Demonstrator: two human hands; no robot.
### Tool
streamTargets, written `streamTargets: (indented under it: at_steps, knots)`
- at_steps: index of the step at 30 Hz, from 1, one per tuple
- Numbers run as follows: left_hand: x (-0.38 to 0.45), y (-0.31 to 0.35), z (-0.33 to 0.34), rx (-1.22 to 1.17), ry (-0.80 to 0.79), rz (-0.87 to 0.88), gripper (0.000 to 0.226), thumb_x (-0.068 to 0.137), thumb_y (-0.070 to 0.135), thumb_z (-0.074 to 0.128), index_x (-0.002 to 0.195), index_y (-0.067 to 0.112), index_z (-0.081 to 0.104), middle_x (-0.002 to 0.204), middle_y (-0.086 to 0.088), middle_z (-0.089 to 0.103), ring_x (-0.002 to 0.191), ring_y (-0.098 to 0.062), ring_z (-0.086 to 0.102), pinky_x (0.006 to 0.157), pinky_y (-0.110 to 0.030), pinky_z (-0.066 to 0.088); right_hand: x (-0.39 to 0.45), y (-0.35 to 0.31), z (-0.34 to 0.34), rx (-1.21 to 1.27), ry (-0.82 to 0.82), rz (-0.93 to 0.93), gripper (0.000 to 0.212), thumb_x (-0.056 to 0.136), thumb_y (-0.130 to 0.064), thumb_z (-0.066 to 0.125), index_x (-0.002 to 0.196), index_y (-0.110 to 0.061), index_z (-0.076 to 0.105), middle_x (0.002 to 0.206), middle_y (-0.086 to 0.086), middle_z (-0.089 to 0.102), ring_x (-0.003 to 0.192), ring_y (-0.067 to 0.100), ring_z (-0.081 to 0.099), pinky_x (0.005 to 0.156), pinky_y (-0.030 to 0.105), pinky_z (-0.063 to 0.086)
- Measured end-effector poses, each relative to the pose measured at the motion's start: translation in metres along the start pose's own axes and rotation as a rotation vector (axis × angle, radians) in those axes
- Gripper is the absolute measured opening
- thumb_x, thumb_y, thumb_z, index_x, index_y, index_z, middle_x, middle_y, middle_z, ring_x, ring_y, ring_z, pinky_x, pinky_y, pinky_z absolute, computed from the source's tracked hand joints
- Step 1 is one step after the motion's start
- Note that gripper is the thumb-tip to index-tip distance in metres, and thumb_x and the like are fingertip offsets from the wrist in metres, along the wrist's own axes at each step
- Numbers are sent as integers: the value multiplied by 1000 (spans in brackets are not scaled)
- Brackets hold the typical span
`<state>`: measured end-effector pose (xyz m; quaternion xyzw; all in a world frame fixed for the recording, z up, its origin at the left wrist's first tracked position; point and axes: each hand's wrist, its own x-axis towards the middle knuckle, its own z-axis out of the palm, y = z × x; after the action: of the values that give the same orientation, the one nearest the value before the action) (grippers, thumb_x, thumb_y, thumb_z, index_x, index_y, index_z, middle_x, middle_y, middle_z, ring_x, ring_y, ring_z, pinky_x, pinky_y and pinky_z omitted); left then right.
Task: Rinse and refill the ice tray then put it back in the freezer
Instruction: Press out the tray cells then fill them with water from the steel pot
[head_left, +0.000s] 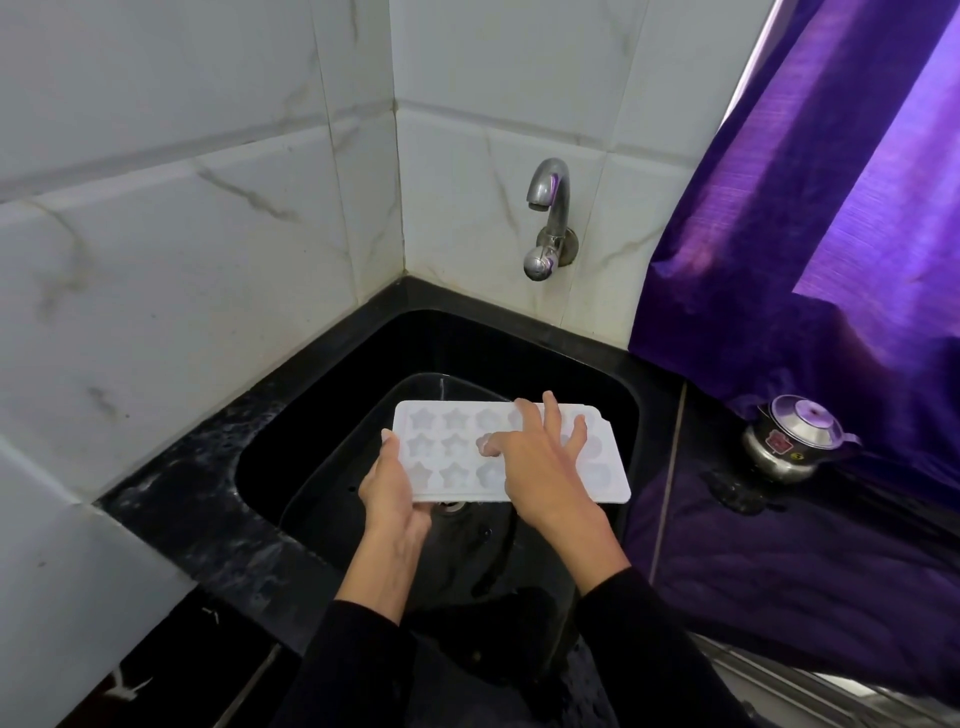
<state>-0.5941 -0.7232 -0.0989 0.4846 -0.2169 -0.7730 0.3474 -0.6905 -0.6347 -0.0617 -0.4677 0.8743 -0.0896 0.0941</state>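
- Black sleeves (358, 654) sit nearest the camera, both arms reaching forward over the sink (332, 364).
- Left hand (392, 488) grips the near-left corner of the ice tray (447, 447), thumb on the top rim and fingers curled under the edge.
- Right hand (540, 457) lies spread on top of the tray, fingers straight and pressing on the moulded cells; it clasps nothing.
- Held level above the black sink bowl, the tray sits near the drain (451, 506) and below the tap (548, 208), somewhat nearer than the spout.
- White plastic with star-shaped cells, the tray looks light and thin; it would likely flex if twisted and be slippery when wet.
- Best hold is judged to be the flat rim at both short ends, keeping it level once filled so water does not slosh out.
- No water is seen running from the tap; whether the cells hold water cannot be told.
- Right of the sink, a small steel kettle (795, 436) stands on the dark counter (779, 545), well apart from the tray.
- Purple curtain (831, 208) hangs far right, near the tap; it could brush an arm reaching the tap knob (537, 265).
- White marbled tiles (182, 234) close the left and far sides.
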Motion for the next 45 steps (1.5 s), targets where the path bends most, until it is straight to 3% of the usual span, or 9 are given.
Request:
streamTargets:
  at_steps: [6,16,24,29,37,45]
  knots:
    - [0,-1,0,2,11,2,28,96,39,52,103,13,61,97,-9,70,85,-26,68,62,-37,55,-2,-1,1,-2,1,-8,63,80,16,54,125,-28,58,159,12,7,145,37,-18,112,60,-14]
    - [-1,-1,0,-3,-3,-3,39,96,39,51,115,7,60,104,-13,70,88,-28,69,63,-37,55,-3,0,2,-20,15,-5,67,80,17,54,126,-31,58,160,12,5,145,37,-18,112,61,-13]
    - [-2,-2,1,-9,-9,-15,38,95,40,52,116,9,60,103,-12,70,87,-27,69,60,-37,55,-1,0,-4,-16,6,22,64,79,17,54,123,-29,59,160,11,5,145,36,-18,113,59,-14]
    - [-1,-2,0,0,-3,-10,37,95,41,52,112,10,61,102,-11,70,87,-28,68,65,-39,56,-3,0,-2,-15,20,-2,59,82,14,55,119,-30,62,157,9,14,146,34,-14,113,60,-13]
    - [-4,-1,0,-8,15,-17,36,95,40,52,113,10,60,102,-11,70,87,-28,68,62,-38,55,-2,-11,-5,24,93,-64,59,75,18,51,118,-22,48,154,10,12,146,32,-14,115,56,-10]
    - [-5,-3,1,-8,6,-6,28,95,38,53,99,12,62,93,-10,70,81,-26,68,62,-38,55,-1,-22,2,-81,-33,-109,66,84,2,65,137,-34,48,161,10,-3,145,36,-19,113,61,-11]
